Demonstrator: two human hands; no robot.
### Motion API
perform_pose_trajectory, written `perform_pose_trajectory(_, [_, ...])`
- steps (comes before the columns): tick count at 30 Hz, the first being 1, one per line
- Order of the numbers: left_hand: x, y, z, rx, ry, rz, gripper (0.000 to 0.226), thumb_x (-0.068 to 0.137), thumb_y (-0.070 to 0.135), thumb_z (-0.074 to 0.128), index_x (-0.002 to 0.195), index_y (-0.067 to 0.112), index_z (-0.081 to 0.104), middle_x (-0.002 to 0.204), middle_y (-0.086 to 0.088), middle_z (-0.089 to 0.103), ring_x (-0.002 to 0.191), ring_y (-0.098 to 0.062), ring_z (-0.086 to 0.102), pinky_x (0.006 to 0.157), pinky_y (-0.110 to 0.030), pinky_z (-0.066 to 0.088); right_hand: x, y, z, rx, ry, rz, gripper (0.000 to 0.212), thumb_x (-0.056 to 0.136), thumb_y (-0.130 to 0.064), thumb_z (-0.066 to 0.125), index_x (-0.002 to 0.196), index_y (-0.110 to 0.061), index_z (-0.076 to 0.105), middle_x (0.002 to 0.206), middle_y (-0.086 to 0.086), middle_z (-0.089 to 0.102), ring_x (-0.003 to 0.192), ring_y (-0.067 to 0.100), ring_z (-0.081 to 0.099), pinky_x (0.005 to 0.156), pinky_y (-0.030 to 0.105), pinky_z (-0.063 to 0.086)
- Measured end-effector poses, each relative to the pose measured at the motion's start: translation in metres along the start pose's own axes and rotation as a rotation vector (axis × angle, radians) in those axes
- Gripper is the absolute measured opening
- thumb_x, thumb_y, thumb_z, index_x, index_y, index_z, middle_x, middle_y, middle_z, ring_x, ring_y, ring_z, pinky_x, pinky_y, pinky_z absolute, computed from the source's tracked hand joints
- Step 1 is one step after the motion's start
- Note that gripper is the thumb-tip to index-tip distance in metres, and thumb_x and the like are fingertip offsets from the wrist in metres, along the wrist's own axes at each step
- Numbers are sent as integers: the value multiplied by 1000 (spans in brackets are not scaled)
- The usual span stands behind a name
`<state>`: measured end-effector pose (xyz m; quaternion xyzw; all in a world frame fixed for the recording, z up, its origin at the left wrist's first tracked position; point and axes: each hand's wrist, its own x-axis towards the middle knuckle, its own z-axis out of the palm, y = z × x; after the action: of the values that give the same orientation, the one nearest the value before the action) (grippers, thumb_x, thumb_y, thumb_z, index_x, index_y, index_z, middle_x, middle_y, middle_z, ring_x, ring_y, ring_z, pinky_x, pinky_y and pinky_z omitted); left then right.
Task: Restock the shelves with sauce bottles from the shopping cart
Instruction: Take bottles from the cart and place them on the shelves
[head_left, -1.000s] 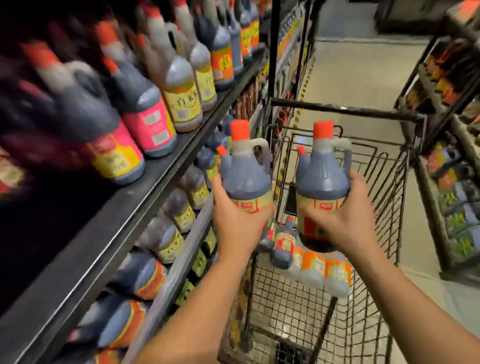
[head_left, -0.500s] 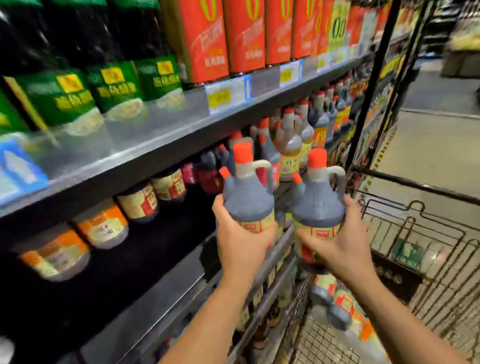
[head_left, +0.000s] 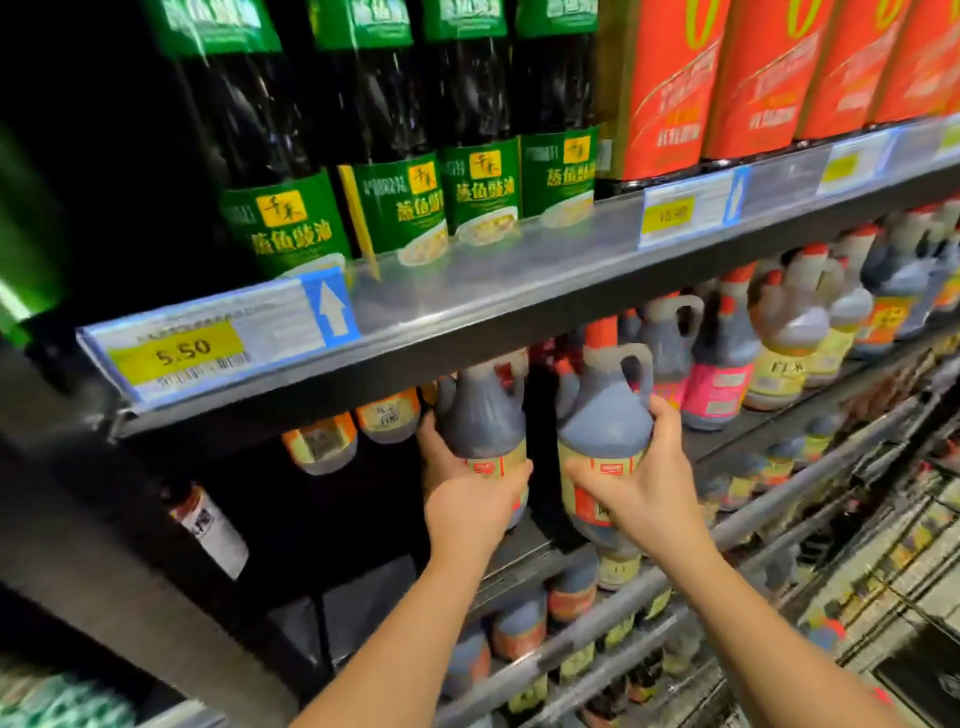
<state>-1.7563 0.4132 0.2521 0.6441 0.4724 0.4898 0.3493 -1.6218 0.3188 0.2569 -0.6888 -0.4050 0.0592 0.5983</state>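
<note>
I hold two dark sauce jugs with orange caps and side handles. My left hand (head_left: 467, 493) grips the left jug (head_left: 480, 421) by its lower body, its top under the edge of the upper shelf (head_left: 467, 312). My right hand (head_left: 644, 488) grips the right jug (head_left: 605, 415) round its label, just outside the shelf opening. Both jugs are upright and side by side, above the middle shelf board (head_left: 524, 551). More jugs of the same shape (head_left: 722, 358) stand in a row to the right. A corner of the shopping cart (head_left: 883, 597) shows at the lower right.
Green-labelled dark bottles (head_left: 384, 171) and red cartons (head_left: 670, 83) fill the shelf above, with a price tag (head_left: 182, 353) on its rail. Small orange-labelled jugs (head_left: 322, 441) stand deep in the dark gap to the left. Lower shelves hold more bottles (head_left: 519, 629).
Both hands lifted the two jugs from over the cart up and left to the middle shelf opening. My view swung from the cart to the shelf face.
</note>
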Motion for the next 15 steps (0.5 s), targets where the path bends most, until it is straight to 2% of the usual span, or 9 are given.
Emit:
perform_pose_trajectory(3, [11,-7,-1,4,21,-62,109,54,29,91,144,29,30,136,3,56,117,-18,59,99,-31,47,9,4,17,34,-55,-4,91,64,-24,90,134,-13,32,121,2,52,107,16,54,83,18,41])
perform_pose_trajectory(5, [15,-10,2,23,28,-93,109,53,36,88,144,34,28,136,5,56,117,-17,59,98,-32,48,16,7,25,67,-78,-21,87,62,-29,90,126,-10,34,118,3,55,108,15,55,87,25,45])
perform_pose_trajectory(7, [18,-12,6,38,34,-110,110,53,41,85,144,37,24,137,3,55,118,-19,59,98,-35,49,23,8,30,82,-89,-29,82,57,-40,84,116,-11,35,110,-7,54,104,6,54,83,12,43])
perform_pose_trajectory(8, [20,-13,8,42,30,-119,112,54,40,86,145,36,21,140,1,53,120,-20,58,99,-36,49,29,9,33,89,-97,-21,82,56,-38,83,116,-10,34,111,-7,54,105,6,53,83,12,43])
perform_pose_trajectory(10, [24,-16,13,50,23,-130,117,56,35,90,147,33,16,147,-2,44,127,-23,52,103,-36,46,39,15,38,133,-126,-2,87,58,-15,85,126,-3,31,122,4,53,112,14,55,90,24,47])
perform_pose_trajectory(11, [26,-17,15,53,28,-127,117,57,32,91,147,32,16,149,-4,41,129,-24,50,104,-35,44,42,16,40,140,-129,-9,90,59,-8,83,130,0,29,123,6,51,111,13,57,91,23,48])
perform_pose_trajectory(13, [32,-18,20,59,37,-117,119,59,26,92,149,26,15,152,-7,36,132,-26,46,102,-29,39,52,21,43,143,-149,-34,91,60,-12,78,132,3,26,118,-2,51,102,-3,57,86,10,44])
perform_pose_trajectory(15, [37,-18,24,87,39,-125,121,59,25,92,151,22,13,154,-9,32,134,-28,44,100,-29,36,64,27,48,46,-197,-62,87,65,-17,76,134,-1,27,118,-3,51,101,-5,55,81,5,43])
